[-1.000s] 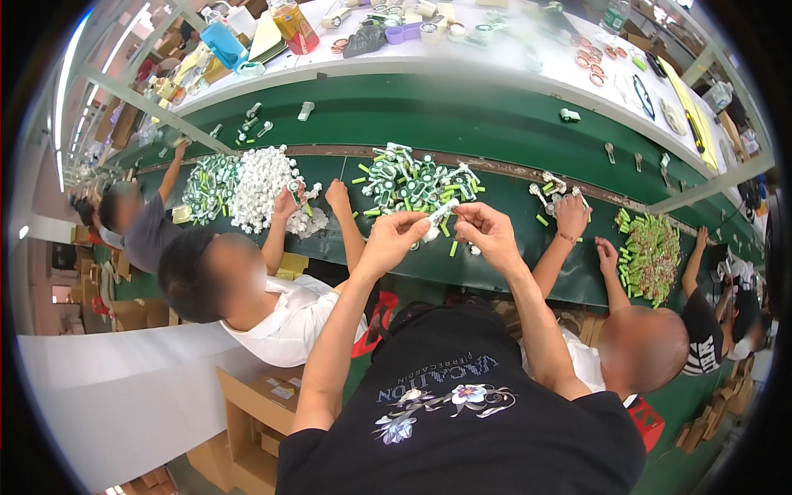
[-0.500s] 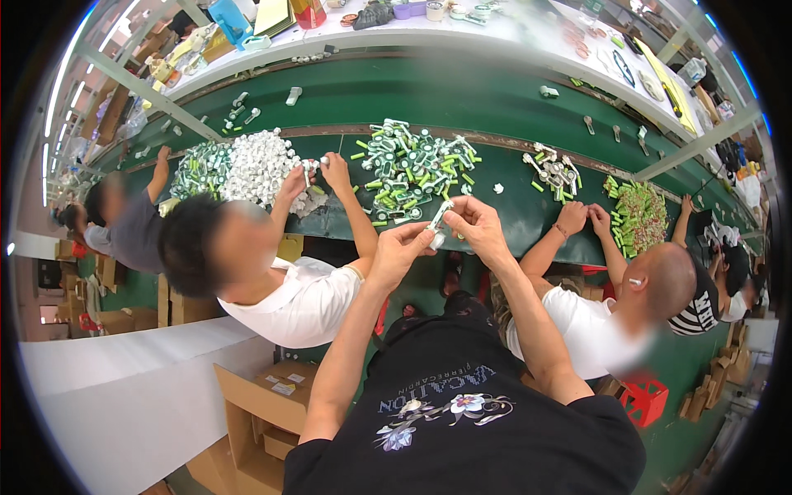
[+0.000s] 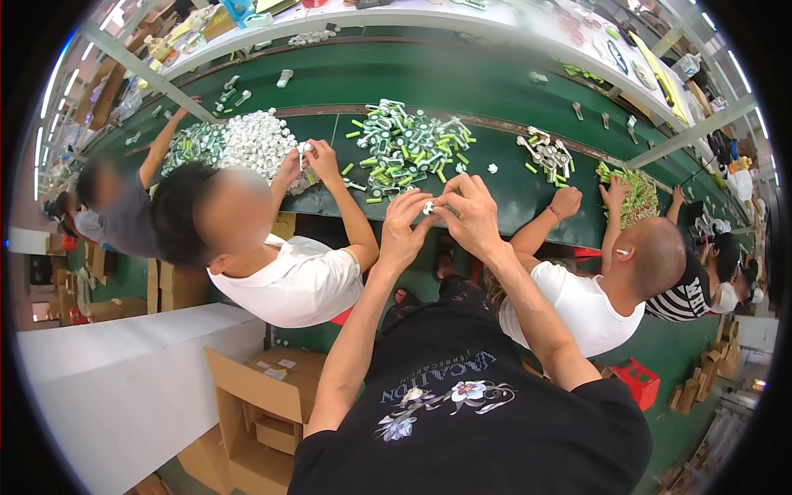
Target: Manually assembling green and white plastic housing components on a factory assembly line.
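Note:
Above the near edge of the green bench, my left hand and my right hand meet with their fingers closed. Both pinch a small white plastic part at their fingertips; most of it is hidden by the fingers. Just beyond my hands lies a heap of white and dark-green handle-shaped parts, mixed with lime-green cylinders. A single small white piece rests on the bench to the right of that heap.
White caps are heaped at the left, near a co-worker's hands. On my right another co-worker's hand rests by a smaller heap and a pile of lime-green cylinders. An open carton stands at lower left.
The handle-shaped white part, visible between my hands before, is now mostly covered by my fingers. My hands have drawn closer together and moved slightly up. The right-hand co-worker's hands have moved apart.

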Tool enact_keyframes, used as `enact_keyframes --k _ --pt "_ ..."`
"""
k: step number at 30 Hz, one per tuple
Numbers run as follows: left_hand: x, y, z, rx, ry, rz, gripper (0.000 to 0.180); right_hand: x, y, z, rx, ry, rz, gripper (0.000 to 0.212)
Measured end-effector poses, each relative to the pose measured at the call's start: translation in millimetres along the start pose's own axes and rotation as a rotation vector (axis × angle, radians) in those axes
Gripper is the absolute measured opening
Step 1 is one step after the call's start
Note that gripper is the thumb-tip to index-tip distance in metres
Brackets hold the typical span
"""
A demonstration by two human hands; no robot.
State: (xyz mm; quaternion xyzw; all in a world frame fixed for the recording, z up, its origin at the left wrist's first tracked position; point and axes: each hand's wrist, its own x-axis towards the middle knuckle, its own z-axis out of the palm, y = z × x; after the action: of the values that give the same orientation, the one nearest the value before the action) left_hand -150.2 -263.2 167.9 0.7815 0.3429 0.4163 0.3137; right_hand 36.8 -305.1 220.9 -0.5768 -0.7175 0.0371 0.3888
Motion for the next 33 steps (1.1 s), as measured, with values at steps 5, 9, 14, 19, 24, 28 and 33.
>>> enact_keyframes --k 5,9,14,19,24,28,33 --pt "3.8 2.6 7.2 -0.047 0.052 -0.030 0.027 7.7 9.6 -10.9 0.017 -0.039 0.037 0.013" --pt "8.0 2.5 0.8 -0.328 -0.106 -0.305 0.027 9.9 21.2 -16.4 0.166 -0.144 0.171 0.013" --pt "10.2 -6.4 -4.3 -0.713 -0.206 -0.476 0.035 18.4 24.8 -25.8 0.529 -0.297 0.449 0.021" --pt "10.4 -14.2 -5.7 -0.690 -0.262 -0.525 0.038 22.7 36.5 -23.5 0.487 -0.336 0.276 0.026" --pt "10.0 -12.7 -7.4 -0.694 -0.256 -0.520 0.038 25.4 42.9 -21.8 0.505 -0.385 0.284 0.026" --pt "3.9 -4.2 -10.6 -0.735 -0.261 -0.554 0.035 17.6 46.5 -15.2 0.537 -0.296 0.320 0.023" --pt "-1.4 15.2 -12.1 -0.782 -0.245 -0.496 0.048 2.2 55.7 -6.0 0.564 -0.176 0.469 0.023"
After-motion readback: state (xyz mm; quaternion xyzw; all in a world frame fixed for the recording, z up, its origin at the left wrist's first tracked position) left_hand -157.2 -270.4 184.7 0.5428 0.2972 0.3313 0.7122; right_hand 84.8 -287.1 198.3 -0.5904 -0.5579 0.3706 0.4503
